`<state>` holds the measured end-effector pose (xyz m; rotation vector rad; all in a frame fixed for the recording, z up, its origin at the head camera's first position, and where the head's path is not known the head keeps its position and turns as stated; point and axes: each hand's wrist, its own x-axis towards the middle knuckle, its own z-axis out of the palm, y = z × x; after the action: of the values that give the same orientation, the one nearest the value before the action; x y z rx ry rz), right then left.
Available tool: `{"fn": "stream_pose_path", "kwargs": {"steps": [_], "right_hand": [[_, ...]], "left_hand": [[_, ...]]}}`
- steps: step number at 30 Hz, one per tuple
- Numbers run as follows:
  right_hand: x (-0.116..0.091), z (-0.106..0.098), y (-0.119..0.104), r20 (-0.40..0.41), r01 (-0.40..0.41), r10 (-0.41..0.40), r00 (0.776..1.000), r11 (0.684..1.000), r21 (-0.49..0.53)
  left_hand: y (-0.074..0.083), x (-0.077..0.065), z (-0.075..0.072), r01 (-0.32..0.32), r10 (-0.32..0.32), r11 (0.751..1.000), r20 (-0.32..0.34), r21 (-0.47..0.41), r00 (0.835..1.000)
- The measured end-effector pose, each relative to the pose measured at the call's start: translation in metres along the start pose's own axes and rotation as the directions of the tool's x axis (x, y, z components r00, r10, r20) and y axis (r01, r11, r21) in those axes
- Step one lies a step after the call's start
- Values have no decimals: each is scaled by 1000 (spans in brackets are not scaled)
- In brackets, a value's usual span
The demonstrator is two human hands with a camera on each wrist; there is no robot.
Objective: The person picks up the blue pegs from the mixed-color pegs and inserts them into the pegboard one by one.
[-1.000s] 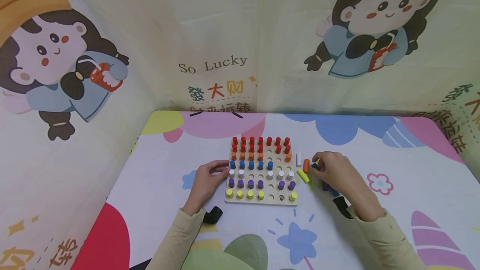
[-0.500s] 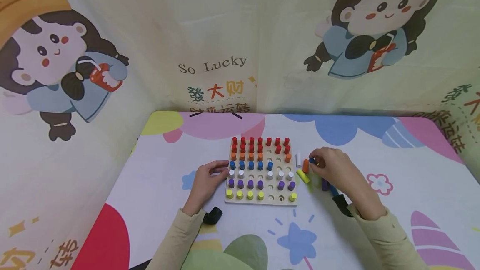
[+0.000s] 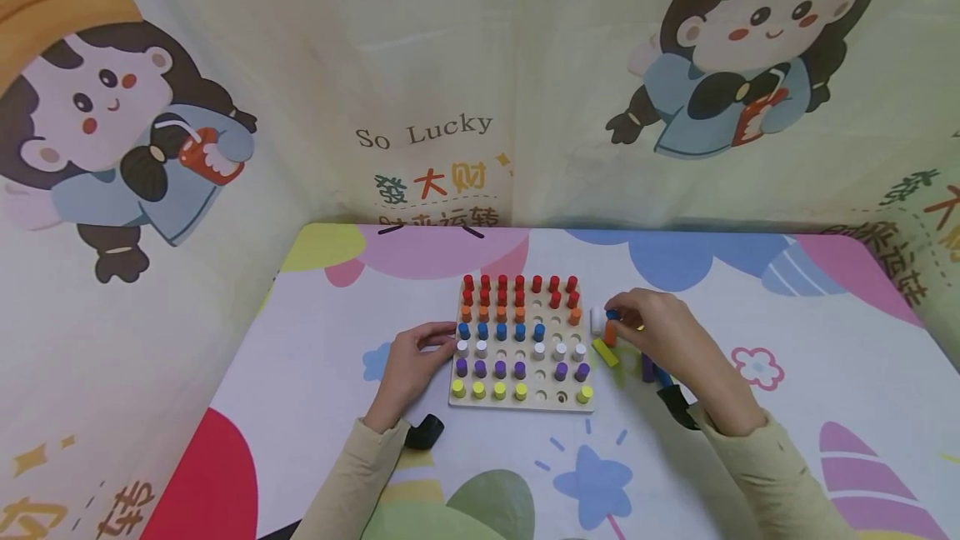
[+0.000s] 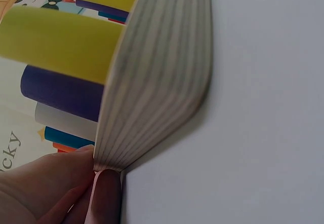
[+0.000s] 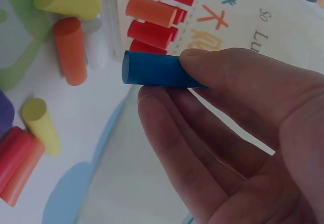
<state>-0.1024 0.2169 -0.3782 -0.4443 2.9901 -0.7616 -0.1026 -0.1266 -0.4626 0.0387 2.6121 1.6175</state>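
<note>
A wooden pegboard (image 3: 525,405) carries rows of coloured pegs: red at the back, then orange, blue, white, purple and yellow, with several bare holes mostly toward the right. My left hand (image 3: 411,369) holds the board's left edge; in the left wrist view its fingertips (image 4: 83,155) meet at the board's side (image 4: 157,67). My right hand (image 3: 660,330) pinches a blue peg (image 5: 152,69) between thumb and fingers, above the table, just right of the board. Below it lie a white peg (image 3: 596,321), an orange peg (image 3: 611,335) and a yellow peg (image 3: 604,352).
More loose pegs lie beneath the right hand: a purple peg (image 3: 648,367), and in the right wrist view a red peg (image 5: 14,150) and another yellow peg (image 5: 39,120). Dark straps sit by both wrists. A printed cloth wall (image 3: 435,48) stands behind the table.
My right hand has lifted the blue peg from the loose pegs and moved a little left toward the board. The left hand stays at the board's edge.
</note>
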Motion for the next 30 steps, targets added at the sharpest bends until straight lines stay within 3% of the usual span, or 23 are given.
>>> {"fn": "stream_pose_path", "kwargs": {"steps": [17,30], "right_hand": [[5,0,-9,-6,33,-33,999,999,19],[9,2,-12,-25,107,-106,994,993,54]], "left_hand": [[-1,0,0,7,-7,1000,3,-2,1000],[-2,1,1,13,-13,1000,-2,0,1000]]}}
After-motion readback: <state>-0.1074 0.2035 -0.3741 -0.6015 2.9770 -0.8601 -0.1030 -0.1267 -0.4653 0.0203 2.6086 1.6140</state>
